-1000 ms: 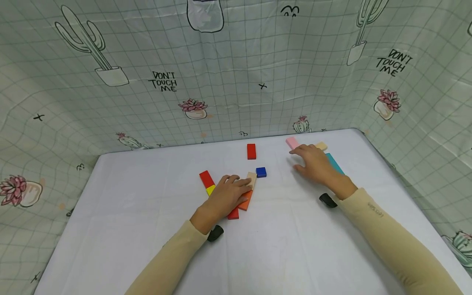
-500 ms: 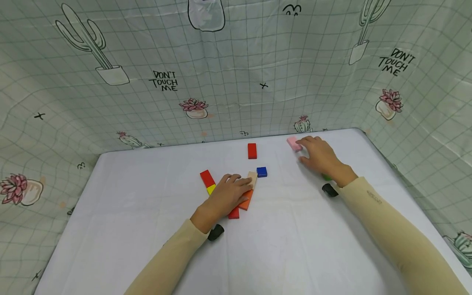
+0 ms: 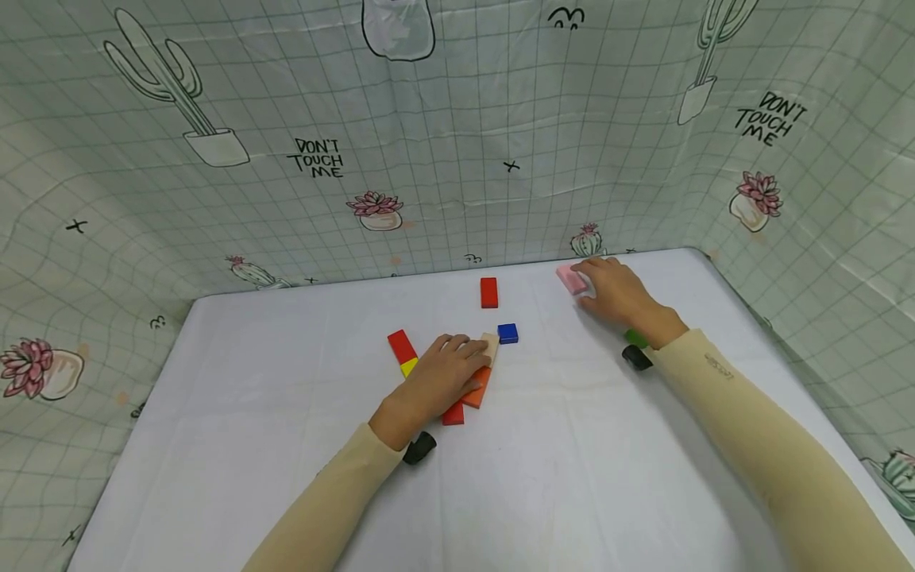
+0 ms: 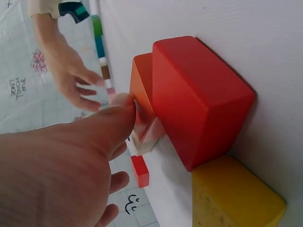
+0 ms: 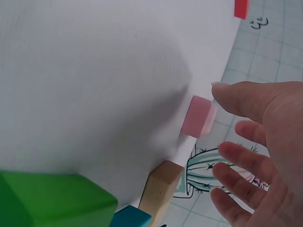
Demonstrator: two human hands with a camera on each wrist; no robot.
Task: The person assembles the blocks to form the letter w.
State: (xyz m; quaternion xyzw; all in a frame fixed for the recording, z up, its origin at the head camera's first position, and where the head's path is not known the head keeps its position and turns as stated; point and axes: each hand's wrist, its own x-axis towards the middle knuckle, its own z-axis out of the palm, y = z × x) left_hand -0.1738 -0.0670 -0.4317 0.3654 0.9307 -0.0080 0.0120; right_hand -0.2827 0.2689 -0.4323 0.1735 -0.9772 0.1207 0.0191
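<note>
In the head view my left hand (image 3: pixel 443 373) rests over a group of wooden blocks left of centre, its fingers loosely bent. Its thumb touches or nearly touches the orange block (image 4: pixel 140 90). A cream block (image 3: pixel 490 346) adjoins the orange one, beside the fingertips. Close to this hand are a red block (image 4: pixel 203 90) and a yellow block (image 4: pixel 236 196). At the far right my right hand (image 3: pixel 616 294) reaches over a pink block (image 5: pixel 199 116), thumb and fingers spread. The right wrist view shows a gap between the fingers and the pink block.
Near the right forearm lie a green block (image 5: pixel 57 201), a teal block (image 5: pixel 131 216) and a tan block (image 5: pixel 161 187). A blue block (image 3: pixel 507 334) and a red block (image 3: pixel 489 292) lie mid-table. Printed cloth (image 3: pixel 443 119) hangs behind the white table (image 3: pixel 557 492).
My right hand has moved away and up from above the tan and teal blocks to beside the pink block. My left hand stays almost still.
</note>
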